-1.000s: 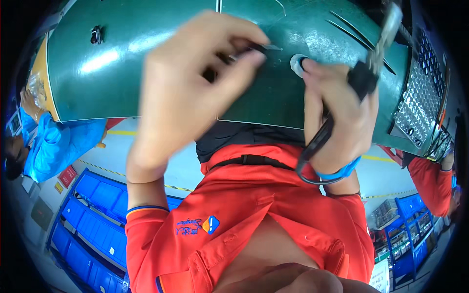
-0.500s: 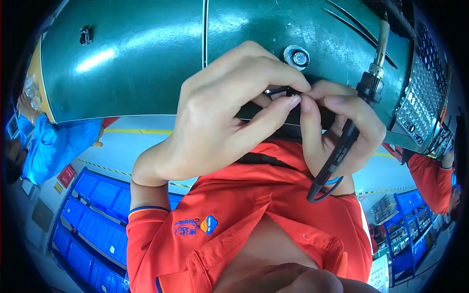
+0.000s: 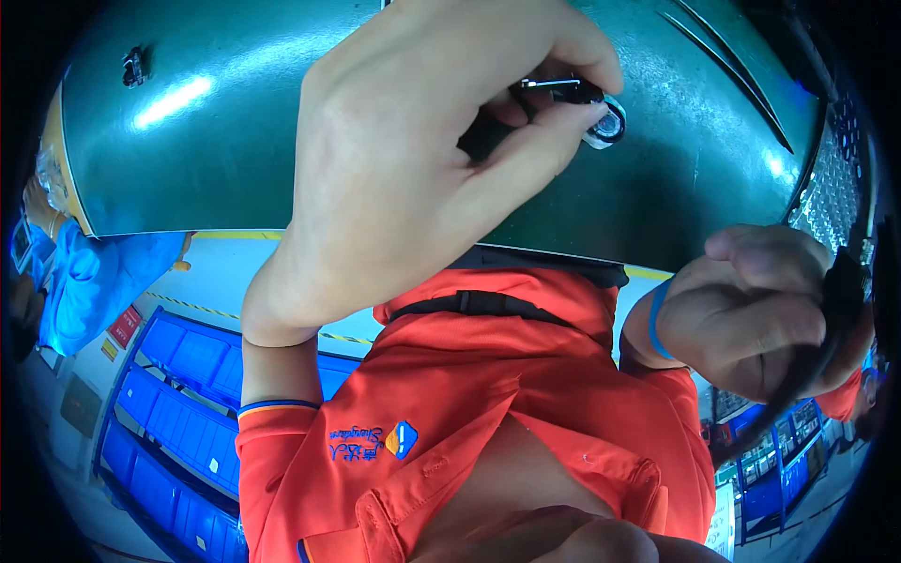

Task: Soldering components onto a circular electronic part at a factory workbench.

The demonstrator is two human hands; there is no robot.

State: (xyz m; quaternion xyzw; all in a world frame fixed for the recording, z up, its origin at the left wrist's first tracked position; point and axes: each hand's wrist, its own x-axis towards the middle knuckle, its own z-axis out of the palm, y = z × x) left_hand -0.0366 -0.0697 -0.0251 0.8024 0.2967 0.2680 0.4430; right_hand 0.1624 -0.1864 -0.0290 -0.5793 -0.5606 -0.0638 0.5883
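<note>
My left hand (image 3: 432, 169) is raised over the green bench, closed in a pinch. Between its thumb and forefinger is a small black part with a shiny metal strip (image 3: 554, 84). Just beyond the fingertips a small round container with a dark rim (image 3: 608, 124) sits on the bench, partly covered by my thumb. At the far right, past the bench edge, my right hand (image 3: 765, 314) is closed round the soldering iron (image 3: 847, 281). The iron's black handle and cord are blurred, and its tip is lost in the dark rim of the picture.
Tweezers (image 3: 732, 75) lie on the green bench (image 3: 225, 178) at the upper right. A small dark part (image 3: 133, 66) lies far left. A dimpled metal box (image 3: 835, 178) stands at the right edge. A person in blue (image 3: 103, 281) is at the left; blue bins (image 3: 188, 375) stand behind.
My right hand has swung away to the right with the soldering iron, leaving my left fingertips. My left hand has moved up and closer to the camera, still pinching the small black part.
</note>
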